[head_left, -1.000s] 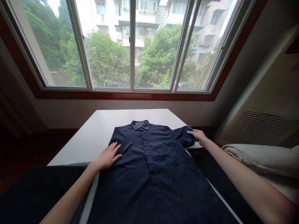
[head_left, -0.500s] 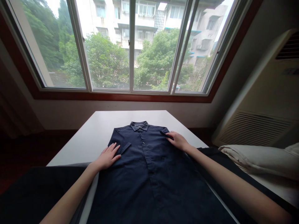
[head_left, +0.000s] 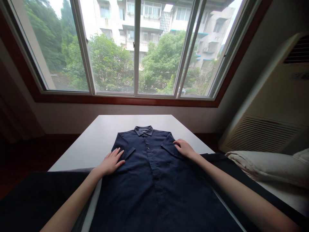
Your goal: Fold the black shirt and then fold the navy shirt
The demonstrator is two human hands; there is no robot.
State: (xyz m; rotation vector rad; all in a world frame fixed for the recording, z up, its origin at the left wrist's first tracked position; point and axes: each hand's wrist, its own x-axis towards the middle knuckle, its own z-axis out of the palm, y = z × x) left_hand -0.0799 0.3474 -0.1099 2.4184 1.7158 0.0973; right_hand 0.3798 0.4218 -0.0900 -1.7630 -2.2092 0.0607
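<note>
A dark navy short-sleeved button shirt [head_left: 149,183] lies flat and face up on a white table [head_left: 135,122], its collar [head_left: 144,130] at the far end. Both sleeves are folded inward over the chest. My left hand [head_left: 111,162] rests flat on the shirt's left side, fingers apart, beside the folded left sleeve [head_left: 129,153]. My right hand [head_left: 184,149] presses lightly on the edge of the folded right sleeve [head_left: 168,145], holding nothing. The shirt's lower part runs past the table's near end, out of view.
Dark cloth [head_left: 36,193] lies to the left of the shirt, and a dark band [head_left: 217,158] lies under my right arm. A pale pillow [head_left: 265,164] sits at right, below a beige wall air-conditioning unit [head_left: 263,96]. A large window [head_left: 135,48] fills the far wall.
The right sleeve, which stuck out sideways, is now folded inward over the shirt. My right hand has moved left onto it and let go. My left hand has not moved.
</note>
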